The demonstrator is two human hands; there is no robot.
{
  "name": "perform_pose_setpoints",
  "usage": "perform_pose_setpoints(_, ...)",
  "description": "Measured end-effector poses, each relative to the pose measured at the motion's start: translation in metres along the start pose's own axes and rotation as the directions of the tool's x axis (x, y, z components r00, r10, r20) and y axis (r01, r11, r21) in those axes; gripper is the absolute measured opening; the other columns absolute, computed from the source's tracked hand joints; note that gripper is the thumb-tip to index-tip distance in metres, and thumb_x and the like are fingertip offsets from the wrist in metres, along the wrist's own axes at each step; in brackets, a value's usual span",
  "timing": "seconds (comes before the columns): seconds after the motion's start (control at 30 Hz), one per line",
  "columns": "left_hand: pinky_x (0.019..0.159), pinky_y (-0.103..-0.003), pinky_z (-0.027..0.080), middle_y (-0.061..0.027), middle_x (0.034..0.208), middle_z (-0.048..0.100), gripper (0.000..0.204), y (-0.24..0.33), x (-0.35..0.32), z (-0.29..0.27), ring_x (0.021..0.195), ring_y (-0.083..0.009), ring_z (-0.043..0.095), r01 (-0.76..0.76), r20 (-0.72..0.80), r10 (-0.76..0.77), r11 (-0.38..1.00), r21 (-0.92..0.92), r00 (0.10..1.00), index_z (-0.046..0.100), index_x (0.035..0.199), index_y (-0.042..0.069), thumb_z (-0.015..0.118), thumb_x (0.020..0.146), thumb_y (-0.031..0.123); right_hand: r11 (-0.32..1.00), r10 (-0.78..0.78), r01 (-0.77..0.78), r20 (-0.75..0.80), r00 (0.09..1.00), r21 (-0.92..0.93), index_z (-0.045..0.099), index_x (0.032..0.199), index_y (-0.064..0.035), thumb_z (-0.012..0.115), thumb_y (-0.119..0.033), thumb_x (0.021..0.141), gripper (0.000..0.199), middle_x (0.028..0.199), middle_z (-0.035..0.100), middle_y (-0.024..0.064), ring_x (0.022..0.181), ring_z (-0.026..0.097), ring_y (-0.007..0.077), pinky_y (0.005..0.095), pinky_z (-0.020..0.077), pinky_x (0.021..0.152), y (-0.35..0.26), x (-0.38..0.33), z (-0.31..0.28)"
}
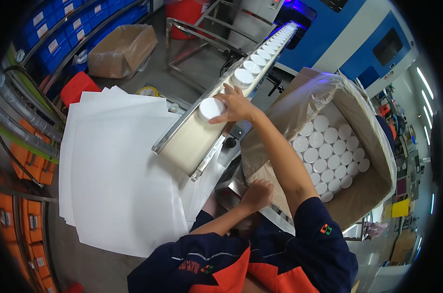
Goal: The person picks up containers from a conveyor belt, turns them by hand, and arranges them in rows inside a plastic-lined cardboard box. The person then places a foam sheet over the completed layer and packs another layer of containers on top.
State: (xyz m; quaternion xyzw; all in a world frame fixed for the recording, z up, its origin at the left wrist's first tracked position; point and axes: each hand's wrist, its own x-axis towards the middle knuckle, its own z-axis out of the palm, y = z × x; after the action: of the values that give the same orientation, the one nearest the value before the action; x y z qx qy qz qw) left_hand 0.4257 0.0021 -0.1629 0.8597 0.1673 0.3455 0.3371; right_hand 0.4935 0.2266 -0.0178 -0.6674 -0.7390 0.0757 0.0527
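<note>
My right hand reaches forward over the conveyor belt and grips a white round jar at the belt's near end. Behind it a line of white jars runs up the belt toward the machine. My left hand is closed into a loose fist and rests on the near edge of the plastic-lined cardboard box, holding nothing that I can see. Inside the box stand several rows of white jars, lids up.
A stack of large white paper sheets lies left of the belt. An open brown cardboard box sits on the floor at the back left. Blue bin racks and orange bins line the left side. A blue-and-white machine stands behind.
</note>
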Motion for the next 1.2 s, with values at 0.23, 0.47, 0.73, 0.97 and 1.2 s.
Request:
perform_pose_setpoints(0.23,0.076,-0.045,0.048,-0.0128,0.076,0.06,0.01,0.0,0.001,0.001,0.08,-0.0319,0.062,-0.009,0.033,0.011,0.999,-0.035,0.999,0.057,0.075,0.006,0.06,0.08,0.013,0.916,-0.178,0.323,-0.48,0.859,0.239,0.07,0.117,-0.0117,0.09,-0.056,0.047,0.085,0.149,0.035,0.0259,0.139,0.026,0.0512,0.0604,0.0271,0.112,-0.015,-0.063,-0.009)
perform_pose_setpoints(0.47,0.079,-0.046,0.047,-0.0146,0.086,0.064,0.011,0.003,0.003,-0.011,0.087,-0.0341,0.062,0.049,0.114,-0.046,0.998,-0.03,0.992,0.062,0.085,0.003,0.063,0.082,0.013,0.99,-0.139,0.0,-0.982,0.128,-0.14,0.059,0.128,-0.0055,0.083,-0.076,0.046,0.111,0.152,0.025,0.0285,0.141,0.028,0.045,0.0562,0.0325,0.11,0.053,-0.201,-0.056)
perform_pose_setpoints(0.73,0.079,-0.044,0.047,-0.0135,0.086,0.064,0.009,0.009,0.01,-0.008,0.086,-0.0338,0.061,0.055,0.098,-0.057,0.998,0.027,0.994,0.065,0.086,0.003,0.066,0.082,0.012,0.821,0.141,-0.561,-0.99,0.021,0.105,0.059,0.124,-0.0068,0.094,-0.046,0.055,0.087,0.148,0.029,0.0296,0.137,0.024,0.0477,0.0591,0.0273,0.108,0.274,-0.204,-0.011)
perform_pose_setpoints(0.97,0.079,-0.045,0.047,-0.0148,0.083,0.06,0.011,0.012,0.012,-0.01,0.086,-0.0339,0.059,0.094,0.12,-0.104,0.992,0.09,0.987,0.062,0.081,0.003,0.064,0.084,0.013,0.767,0.181,-0.624,-0.983,-0.012,0.148,0.063,0.126,-0.008,0.085,-0.063,0.057,0.091,0.146,0.029,0.0327,0.136,0.024,0.0502,0.0625,0.026,0.106,0.302,-0.168,-0.011)
perform_pose_setpoints(1.2,0.078,-0.045,0.047,-0.0141,0.082,0.062,0.012,0.012,0.011,-0.007,0.085,-0.0338,0.06,0.119,0.138,-0.133,0.987,0.105,0.981,0.063,0.081,0.003,0.065,0.084,0.014,0.544,0.495,-0.801,-0.866,0.067,0.249,0.04,0.15,-0.0167,0.067,-0.081,0.063,0.111,0.154,0.019,0.0351,0.145,0.009,0.0517,0.0742,0.0205,0.103,0.307,-0.16,0.003)
